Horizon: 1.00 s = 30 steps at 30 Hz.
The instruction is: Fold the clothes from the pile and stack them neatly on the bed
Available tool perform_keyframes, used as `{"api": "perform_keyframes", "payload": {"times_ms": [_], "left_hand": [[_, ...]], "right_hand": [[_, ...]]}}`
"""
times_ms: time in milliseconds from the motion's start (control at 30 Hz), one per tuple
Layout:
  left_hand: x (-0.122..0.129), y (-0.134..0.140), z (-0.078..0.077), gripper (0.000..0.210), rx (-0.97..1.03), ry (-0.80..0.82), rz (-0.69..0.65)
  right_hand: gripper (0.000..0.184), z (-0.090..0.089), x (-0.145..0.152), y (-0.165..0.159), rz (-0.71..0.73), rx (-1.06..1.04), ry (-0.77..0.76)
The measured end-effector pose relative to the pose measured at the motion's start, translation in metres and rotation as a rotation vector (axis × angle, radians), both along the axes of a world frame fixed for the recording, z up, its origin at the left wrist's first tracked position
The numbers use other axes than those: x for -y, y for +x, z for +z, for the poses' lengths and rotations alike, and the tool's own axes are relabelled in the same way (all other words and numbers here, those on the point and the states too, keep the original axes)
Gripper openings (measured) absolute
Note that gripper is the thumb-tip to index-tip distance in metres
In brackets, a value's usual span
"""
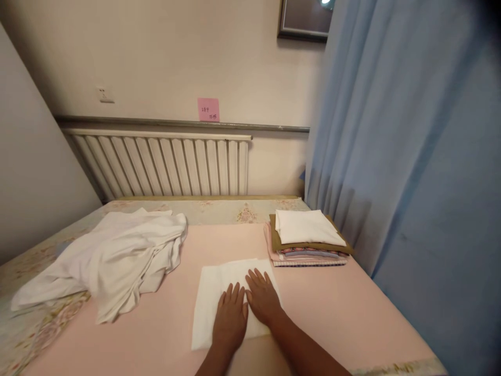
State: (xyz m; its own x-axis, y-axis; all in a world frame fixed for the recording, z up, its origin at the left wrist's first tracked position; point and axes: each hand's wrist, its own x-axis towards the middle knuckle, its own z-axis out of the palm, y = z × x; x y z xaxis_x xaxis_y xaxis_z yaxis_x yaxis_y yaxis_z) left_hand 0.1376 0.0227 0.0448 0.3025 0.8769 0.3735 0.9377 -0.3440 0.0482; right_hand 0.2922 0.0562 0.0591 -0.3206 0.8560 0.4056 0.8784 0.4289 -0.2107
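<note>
A white folded cloth (pixel 209 292) lies flat on the pink sheet in front of me, roughly square. My left hand (pixel 230 316) rests palm down on its lower middle, fingers stretched forward. Beside it, my right hand (pixel 262 295) presses flat on the cloth's right half with the fingers spread. The two thumbs are close together. Neither hand grips anything. Part of the cloth is hidden beneath my hands and wrists.
A loose heap of white fabric (pixel 125 256) lies at the left. Folded cloths form a stack (pixel 309 230) at the back right, a white one on top. Behind the bed stands a radiator (pixel 168 162); a blue curtain (pixel 376 130) hangs along the right side.
</note>
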Motion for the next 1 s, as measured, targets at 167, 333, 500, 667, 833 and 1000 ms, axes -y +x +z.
{"api": "perform_keyframes", "payload": {"times_ms": [167,333,500,667,833,1000], "left_hand": [[0.001,0.000,0.002,0.046,0.023,-0.028,-0.007],[0.002,-0.004,0.001,0.047,0.039,-0.031,-0.029],[0.006,-0.016,0.001,0.048,0.033,-0.031,-0.045],[0.009,-0.038,0.003,0.050,0.005,-0.031,-0.018],[0.010,-0.055,0.007,0.050,-0.019,-0.044,0.027],[0.012,-0.067,0.007,0.051,-0.013,-0.080,0.141]], "right_hand": [[0.045,0.001,-0.003,0.000,-0.167,-0.058,-0.024],[0.045,-0.008,0.009,0.009,-0.271,-0.081,0.013],[0.046,-0.018,0.026,0.025,-0.255,-0.039,0.011],[0.047,-0.025,0.035,0.035,-0.251,-0.036,0.012],[0.047,-0.031,0.039,0.039,-0.250,-0.037,0.021],[0.047,-0.034,0.046,0.042,-0.245,-0.041,0.044]]}}
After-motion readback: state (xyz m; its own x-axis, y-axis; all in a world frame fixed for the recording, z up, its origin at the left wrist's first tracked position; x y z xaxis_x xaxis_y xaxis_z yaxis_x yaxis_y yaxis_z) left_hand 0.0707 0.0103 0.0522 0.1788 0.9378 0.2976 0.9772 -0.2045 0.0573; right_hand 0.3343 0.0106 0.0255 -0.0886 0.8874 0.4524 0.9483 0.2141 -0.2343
